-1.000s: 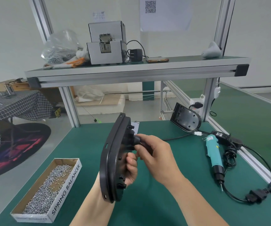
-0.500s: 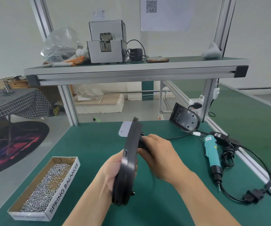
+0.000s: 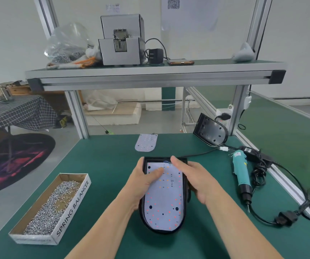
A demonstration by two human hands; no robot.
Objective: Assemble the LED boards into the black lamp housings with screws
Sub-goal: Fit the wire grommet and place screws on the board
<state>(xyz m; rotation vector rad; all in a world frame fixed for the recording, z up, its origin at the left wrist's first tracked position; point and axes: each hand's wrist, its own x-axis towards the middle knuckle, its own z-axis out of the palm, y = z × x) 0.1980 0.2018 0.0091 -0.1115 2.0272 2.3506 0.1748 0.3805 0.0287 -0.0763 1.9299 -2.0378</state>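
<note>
Black housing (image 3: 146, 224) is held face-up over the near middle of the table (image 3: 103, 165), with the LED board (image 3: 164, 199) seated inside it. Left hand (image 3: 143, 182) grips the housing's left edge, thumb on the board. Right hand (image 3: 197, 176) curls round the right edge. Spare board (image 3: 146, 144) lies at far centre. Box of screws (image 3: 55, 204) near left. Screwdriver (image 3: 241, 172) right. Second housing (image 3: 210, 132) leans far right.
</note>
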